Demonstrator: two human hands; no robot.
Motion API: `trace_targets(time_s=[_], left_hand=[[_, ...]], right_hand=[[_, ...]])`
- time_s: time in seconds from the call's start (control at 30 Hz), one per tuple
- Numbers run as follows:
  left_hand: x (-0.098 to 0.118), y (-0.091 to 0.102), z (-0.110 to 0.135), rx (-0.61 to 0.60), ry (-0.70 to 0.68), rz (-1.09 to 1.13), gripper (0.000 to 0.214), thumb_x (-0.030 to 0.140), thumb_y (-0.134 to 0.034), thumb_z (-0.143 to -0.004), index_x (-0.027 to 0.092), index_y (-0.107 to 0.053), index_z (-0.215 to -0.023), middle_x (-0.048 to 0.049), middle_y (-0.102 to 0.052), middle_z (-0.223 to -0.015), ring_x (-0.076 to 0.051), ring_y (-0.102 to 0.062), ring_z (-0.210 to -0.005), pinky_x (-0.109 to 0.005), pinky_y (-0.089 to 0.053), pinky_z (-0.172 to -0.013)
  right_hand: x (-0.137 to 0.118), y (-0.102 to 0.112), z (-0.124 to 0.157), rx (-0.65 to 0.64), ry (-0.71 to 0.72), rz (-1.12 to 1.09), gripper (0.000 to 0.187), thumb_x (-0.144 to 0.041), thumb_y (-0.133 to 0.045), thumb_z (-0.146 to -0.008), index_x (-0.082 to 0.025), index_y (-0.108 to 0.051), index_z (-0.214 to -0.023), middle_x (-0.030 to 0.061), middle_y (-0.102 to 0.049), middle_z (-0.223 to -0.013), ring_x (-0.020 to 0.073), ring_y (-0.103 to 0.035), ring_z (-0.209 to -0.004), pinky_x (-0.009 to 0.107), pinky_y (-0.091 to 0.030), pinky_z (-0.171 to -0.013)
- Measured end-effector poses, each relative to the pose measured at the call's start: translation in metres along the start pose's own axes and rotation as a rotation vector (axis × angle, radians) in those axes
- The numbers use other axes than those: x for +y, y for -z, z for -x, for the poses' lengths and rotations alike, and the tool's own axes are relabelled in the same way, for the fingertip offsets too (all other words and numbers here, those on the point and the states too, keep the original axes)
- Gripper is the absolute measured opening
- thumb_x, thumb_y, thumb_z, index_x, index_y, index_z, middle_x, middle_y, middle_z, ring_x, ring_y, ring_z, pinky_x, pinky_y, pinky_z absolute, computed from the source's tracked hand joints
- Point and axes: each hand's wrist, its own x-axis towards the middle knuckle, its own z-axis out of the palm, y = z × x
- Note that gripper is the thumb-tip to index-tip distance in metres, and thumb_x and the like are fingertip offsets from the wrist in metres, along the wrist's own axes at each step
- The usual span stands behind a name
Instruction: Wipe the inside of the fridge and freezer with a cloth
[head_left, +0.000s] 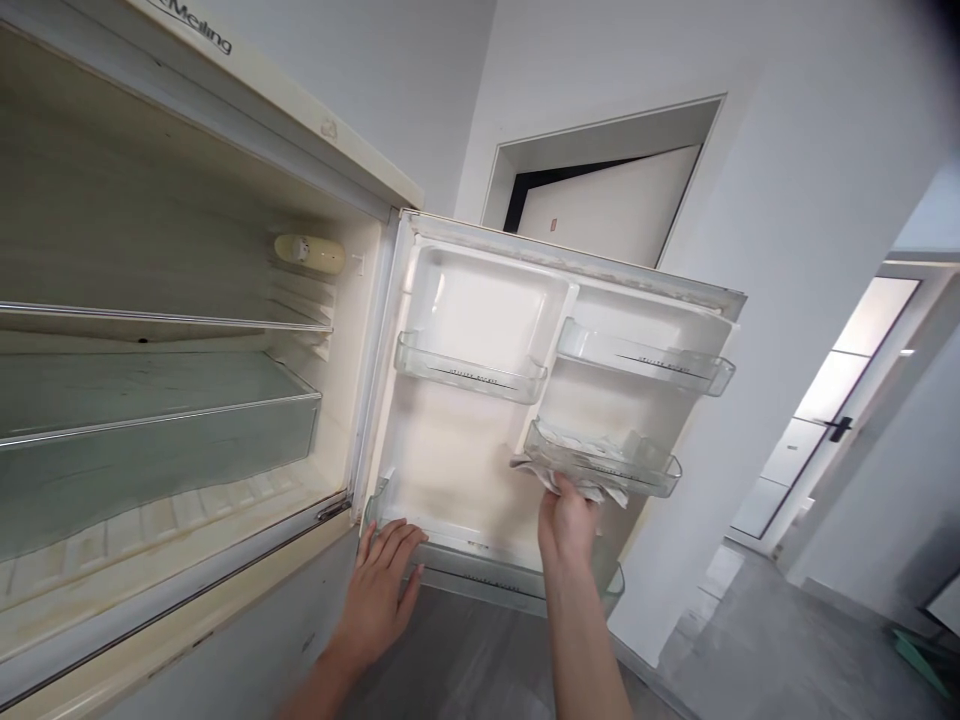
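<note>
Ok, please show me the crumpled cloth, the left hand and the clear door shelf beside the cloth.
Crumpled cloth [536, 475]: head view, left fold.
Left hand [379, 590]: head view, back.
Clear door shelf [600, 465]: head view, front wall.

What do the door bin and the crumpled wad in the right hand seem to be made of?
The door bin looks like clear moulded plastic: glossy and see-through. The wad in the right hand looks like paper towel or thin cloth, soft and creased; the look leaves which one open.

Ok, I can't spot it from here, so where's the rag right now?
In the head view, the crumpled rag is held in the right hand, up against the clear door bin on the open fridge door, to the right of the left hand.
</note>
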Motion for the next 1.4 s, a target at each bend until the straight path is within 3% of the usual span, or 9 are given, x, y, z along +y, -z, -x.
trace_targets(time_s=[0.13, 0.3, 0.43, 0.57, 0.7, 0.8, 1.0, 1.23, 1.4], left_hand=[[0.001, 0.001, 0.000, -0.049, 0.029, 0.048, 0.037, 0.022, -0.043, -0.093, 0.031, -0.047, -0.129, -0.0006, -0.070, -0.126, -0.023, -0.058, -0.128, -0.058, -0.038, -0.116], [0.001, 0.001, 0.002, -0.096, 0.050, 0.102, 0.039, 0.020, -0.039, -0.092, 0.032, -0.044, -0.129, -0.0021, -0.068, -0.127, -0.024, -0.055, -0.131, -0.066, -0.035, -0.117], [0.002, 0.004, 0.003, -0.129, 0.067, 0.140, 0.037, 0.021, -0.038, -0.092, 0.031, -0.044, -0.127, -0.0038, -0.067, -0.128, -0.026, -0.052, -0.134, -0.072, -0.032, -0.118], [0.005, 0.010, 0.001, -0.148, 0.084, 0.170, 0.039, 0.019, -0.035, -0.092, 0.030, -0.044, -0.128, -0.0045, -0.065, -0.128, -0.025, -0.050, -0.135, -0.072, -0.030, -0.119], [0.008, 0.015, 0.001, -0.179, 0.103, 0.189, 0.045, 0.015, -0.034, -0.090, 0.030, -0.042, -0.133, -0.0036, -0.064, -0.130, -0.024, -0.049, -0.135, -0.072, -0.029, -0.121], [0.010, 0.015, 0.001, -0.194, 0.113, 0.216, 0.048, 0.015, -0.032, -0.091, 0.031, -0.039, -0.136, -0.0028, -0.063, -0.131, -0.023, -0.047, -0.136, -0.071, -0.027, -0.122], [0.015, 0.017, -0.002, -0.172, 0.143, 0.257, 0.046, 0.014, -0.034, -0.089, 0.029, -0.043, -0.132, -0.0034, -0.063, -0.129, -0.022, -0.048, -0.134, -0.071, -0.026, -0.123], [0.016, 0.017, -0.002, -0.151, 0.160, 0.281, 0.039, 0.017, -0.039, -0.089, 0.030, -0.048, -0.124, -0.0026, -0.065, -0.126, -0.023, -0.049, -0.134, -0.069, -0.026, -0.124], [0.014, 0.017, -0.002, -0.142, 0.157, 0.261, 0.040, 0.015, -0.040, -0.087, 0.029, -0.049, -0.124, -0.0046, -0.065, -0.127, -0.024, -0.051, -0.133, -0.068, -0.029, -0.123]], right_hand=[[0.023, -0.019, 0.038, -0.114, -0.101, 0.104, 0.051, -0.030, -0.069, -0.065, -0.021, -0.059, -0.114, 0.0043, -0.071, -0.109, 0.0190, -0.066, -0.104, 0.037, -0.052, -0.098], [0.049, 0.018, 0.092, -0.047, -0.054, 0.438, 0.034, -0.042, -0.067, -0.078, -0.022, -0.065, -0.106, 0.0093, -0.073, -0.102, 0.0274, -0.067, -0.108, 0.043, -0.055, -0.094], [0.057, 0.033, 0.098, -0.386, 0.487, 0.658, 0.034, -0.035, -0.051, -0.092, -0.030, -0.060, -0.125, 0.0104, -0.070, -0.116, 0.0260, -0.065, -0.113, 0.043, -0.055, -0.093], [0.048, -0.011, 0.055, -0.678, 0.955, 0.995, 0.063, -0.014, -0.038, -0.088, -0.016, -0.038, -0.151, 0.0179, -0.040, -0.155, 0.0330, -0.030, -0.147, 0.056, -0.036, -0.113], [0.054, -0.048, 0.024, -0.711, 0.916, 1.277, 0.075, 0.004, -0.030, -0.078, -0.010, -0.038, -0.151, 0.0182, -0.031, -0.160, 0.0285, -0.018, -0.152, 0.050, -0.036, -0.114], [0.068, -0.037, 0.027, -0.785, 0.875, 1.337, 0.079, 0.007, -0.031, -0.073, -0.008, -0.039, -0.150, 0.0172, -0.029, -0.161, 0.0276, -0.021, -0.151, 0.047, -0.039, -0.112], [0.065, -0.001, 0.035, -1.479, 0.778, 1.462, 0.077, 0.002, -0.040, -0.072, -0.020, -0.050, -0.144, 0.0063, -0.039, -0.157, 0.0232, -0.055, -0.129, 0.038, -0.051, -0.097], [0.042, -0.082, 0.022, -1.089, 0.928, 1.428, 0.079, -0.001, -0.043, -0.077, -0.015, -0.035, -0.154, 0.0094, -0.029, -0.162, 0.0285, -0.048, -0.134, 0.042, -0.041, -0.104], [0.071, -0.089, 0.042, -1.238, 0.920, 1.371, 0.085, 0.002, -0.039, -0.072, -0.017, -0.031, -0.155, 0.0061, -0.020, -0.164, 0.0271, -0.049, -0.133, 0.041, -0.044, -0.101]])
